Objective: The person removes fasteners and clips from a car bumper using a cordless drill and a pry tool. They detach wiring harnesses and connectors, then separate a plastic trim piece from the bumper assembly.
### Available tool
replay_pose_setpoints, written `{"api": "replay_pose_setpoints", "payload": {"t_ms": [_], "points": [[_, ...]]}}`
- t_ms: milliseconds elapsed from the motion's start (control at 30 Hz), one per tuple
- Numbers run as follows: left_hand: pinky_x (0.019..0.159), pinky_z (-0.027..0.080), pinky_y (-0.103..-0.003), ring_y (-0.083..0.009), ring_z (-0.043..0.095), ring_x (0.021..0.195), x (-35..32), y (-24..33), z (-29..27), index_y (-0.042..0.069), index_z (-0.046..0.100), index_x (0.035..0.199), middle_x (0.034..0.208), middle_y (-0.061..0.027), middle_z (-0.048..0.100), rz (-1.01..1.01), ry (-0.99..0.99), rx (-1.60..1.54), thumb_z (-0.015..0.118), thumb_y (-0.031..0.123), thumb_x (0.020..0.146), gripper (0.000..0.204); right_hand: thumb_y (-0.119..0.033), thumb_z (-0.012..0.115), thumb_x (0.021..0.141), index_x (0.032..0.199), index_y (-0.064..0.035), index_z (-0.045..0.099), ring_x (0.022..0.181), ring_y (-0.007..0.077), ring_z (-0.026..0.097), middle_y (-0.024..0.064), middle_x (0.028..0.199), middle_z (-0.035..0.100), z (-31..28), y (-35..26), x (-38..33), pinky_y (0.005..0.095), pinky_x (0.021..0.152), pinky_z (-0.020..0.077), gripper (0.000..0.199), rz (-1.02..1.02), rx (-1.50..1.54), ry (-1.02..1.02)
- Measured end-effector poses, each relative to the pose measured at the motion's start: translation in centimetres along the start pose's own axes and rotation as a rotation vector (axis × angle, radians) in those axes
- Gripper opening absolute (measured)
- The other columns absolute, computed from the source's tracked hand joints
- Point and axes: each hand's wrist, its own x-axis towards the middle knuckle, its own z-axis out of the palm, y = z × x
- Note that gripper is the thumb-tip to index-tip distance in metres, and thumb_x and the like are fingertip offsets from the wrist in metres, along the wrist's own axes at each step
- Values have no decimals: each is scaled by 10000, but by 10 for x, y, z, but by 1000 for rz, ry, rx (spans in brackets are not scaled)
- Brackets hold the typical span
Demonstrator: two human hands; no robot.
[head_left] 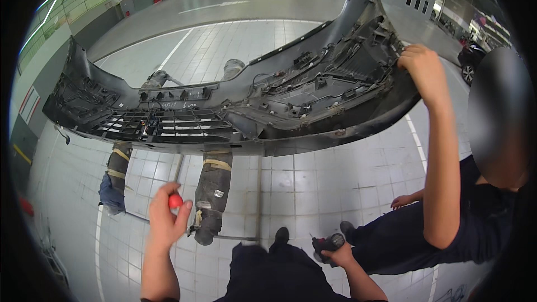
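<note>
A large dark car bumper lies inner side up on padded stand legs. In front of it, my left hand is closed on a small round red thing, whose kind I cannot make out. Low in the view, beside my leg, my right hand grips a black and red cordless drill. Neither of my hands touches the bumper. A co-worker's hand rests on the bumper's right end, while the co-worker's other hand hangs lower down.
Two wrapped stand legs reach toward me under the bumper, and a thin metal bar runs along the floor. The co-worker is close on my right. A dark car stands farther off.
</note>
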Motion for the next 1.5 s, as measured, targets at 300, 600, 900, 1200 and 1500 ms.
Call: {"api": "replay_pose_setpoints", "payload": {"t_ms": [300, 600, 900, 1200, 1500], "points": [[802, 499, -422, -381, 612, 906, 159, -6, 35, 22, 589, 1144, 1001, -169, 620, 273, -94, 134, 677, 39, 882, 276, 213, 650, 764, 1292, -44, 538, 1027, 361, 695, 199, 1332, 548, -19, -49, -7, 433, 860, 618, 598, 0, 1146, -68], [765, 518, -495, -442, 634, 905, 259, -49, 169, 33, 577, 1074, 954, -205, 643, 412, -639, 216, 700, 113, 850, 267, -310, 669, 812, 1026, 69, 697, 1246, 330, 538, 192, 1353, 530, -101, -155, -56, 454, 1083, 399, 436, -293, 1114, 76], [692, 545, -498, -415, 682, 822, 295, -48, 239, 47, 544, 1102, 934, -191, 689, 673, -1065, 145, 635, 365, 966, 358, -49, 791, 751, 1109, -134, 576, 1243, 333, 499, 80, 1375, 477, -109, -253, -138, 586, 1024, 408, 426, -383, 500, 698], [625, 546, -440, -359, 683, 724, 286, -55, 256, 79, 571, 1115, 856, -147, 669, 891, -968, -78, 712, 313, 905, 345, -483, 774, 791, 1155, 121, 540, 652, 217, 617, 177, 886, 634, -151, -345, -81, 332, 590, 492, 743, -423, 706, 1088], [702, 527, -434, -320, 648, 810, 302, -75, 250, 29, 618, 1100, 878, -131, 626, 849, -794, -64, 736, 162, 813, 338, -426, 627, 978, 1548, -17, 201, 727, 190, 622, 206, 1213, 547, -197, -388, -64, 376, 661, 526, 821, -863, 547, 1024]]}}
